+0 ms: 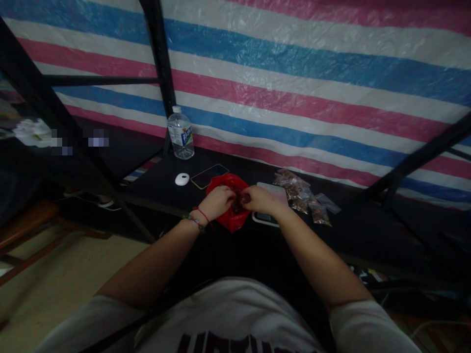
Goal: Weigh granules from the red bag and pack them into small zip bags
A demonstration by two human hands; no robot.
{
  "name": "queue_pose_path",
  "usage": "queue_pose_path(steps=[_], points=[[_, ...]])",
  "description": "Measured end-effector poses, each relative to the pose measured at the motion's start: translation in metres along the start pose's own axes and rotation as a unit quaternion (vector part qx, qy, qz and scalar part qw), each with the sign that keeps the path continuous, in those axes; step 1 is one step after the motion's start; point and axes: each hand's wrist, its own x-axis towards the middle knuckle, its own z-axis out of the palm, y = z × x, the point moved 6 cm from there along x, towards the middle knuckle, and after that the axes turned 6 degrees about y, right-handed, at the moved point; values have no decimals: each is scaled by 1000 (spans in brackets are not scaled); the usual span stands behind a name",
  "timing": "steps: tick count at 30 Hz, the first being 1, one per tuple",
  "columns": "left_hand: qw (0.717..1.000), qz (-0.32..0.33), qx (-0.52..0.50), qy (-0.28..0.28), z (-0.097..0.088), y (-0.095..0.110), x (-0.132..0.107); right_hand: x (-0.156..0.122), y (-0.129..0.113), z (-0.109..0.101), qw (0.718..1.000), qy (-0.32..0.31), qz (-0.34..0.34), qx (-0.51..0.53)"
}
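A red plastic bag (230, 218) lies open on the black table (368, 225) in front of me. My left hand (217, 202) grips the bag's left side. My right hand (262, 200) meets it over the bag's mouth, its fingers pinched on something small and dark that I cannot make out. Under my right wrist sits a flat white scale (274, 191). Several small clear packets (303, 196) with brownish contents lie just right of the scale.
A water bottle (180, 133) stands at the back left by a black post (160, 59). A white round object (182, 179) and a dark phone (209, 176) lie near it. A striped tarp (312, 78) hangs behind. A wooden bench (25, 230) is at left.
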Motion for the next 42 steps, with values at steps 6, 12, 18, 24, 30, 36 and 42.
queue_pose_path(steps=[6,12,18,24,30,36,42], points=[[996,43,-47,-64,7,5,-3,-38,-19,18,978,-97,-97,157],[998,-32,-46,-19,-9,-16,-1,-36,-12,38,969,-63,-51,234],[997,-48,-64,-14,-14,-19,-2,-23,5,42,917,34,1,397],[989,-74,-128,10,-22,-24,-3,-21,6,26,856,80,34,509],[964,-131,-194,129,-46,-31,-7,-4,12,-20,825,153,45,542],[968,-100,-174,154,-50,-26,-7,17,11,-53,827,192,13,528],[989,-98,-47,99,-35,-32,-3,16,17,-39,847,161,15,507]])
